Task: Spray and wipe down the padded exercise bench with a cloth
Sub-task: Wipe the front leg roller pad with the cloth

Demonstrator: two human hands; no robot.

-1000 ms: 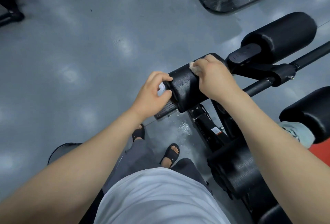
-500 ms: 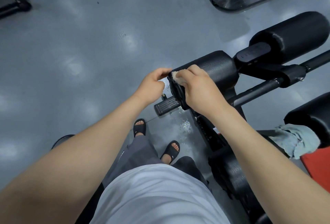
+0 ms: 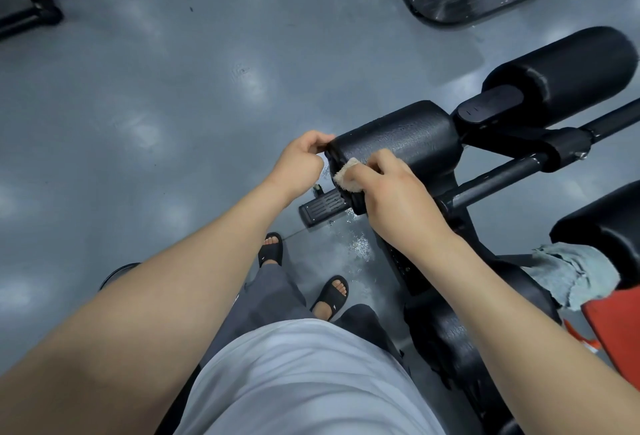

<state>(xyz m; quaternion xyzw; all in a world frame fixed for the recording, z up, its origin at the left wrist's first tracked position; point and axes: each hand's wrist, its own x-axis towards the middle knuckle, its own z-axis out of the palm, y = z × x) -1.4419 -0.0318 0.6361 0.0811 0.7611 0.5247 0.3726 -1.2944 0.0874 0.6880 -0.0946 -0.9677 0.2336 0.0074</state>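
A black padded roller (image 3: 408, 140) of the exercise bench lies in the middle of the view, wet with droplets. My right hand (image 3: 391, 192) grips a small tan cloth (image 3: 347, 176) and presses it on the roller's near left end. My left hand (image 3: 301, 161) pinches the roller's left end edge with curled fingers. A second black roller (image 3: 568, 71) sits farther right on the same black frame bar (image 3: 512, 175).
A pale blue rag (image 3: 571, 275) hangs over a black pad (image 3: 602, 226) at the right, next to a red part (image 3: 616, 323). A black foot plate (image 3: 320, 207) and a wet floor patch (image 3: 356, 244) lie under the roller. My sandalled feet stand close by. Dark equipment sits at the top.
My right hand slid the cloth from the roller's top toward its left end, then down its near side. My left hand kept hold of the end. The view shifted, showing the blue rag.
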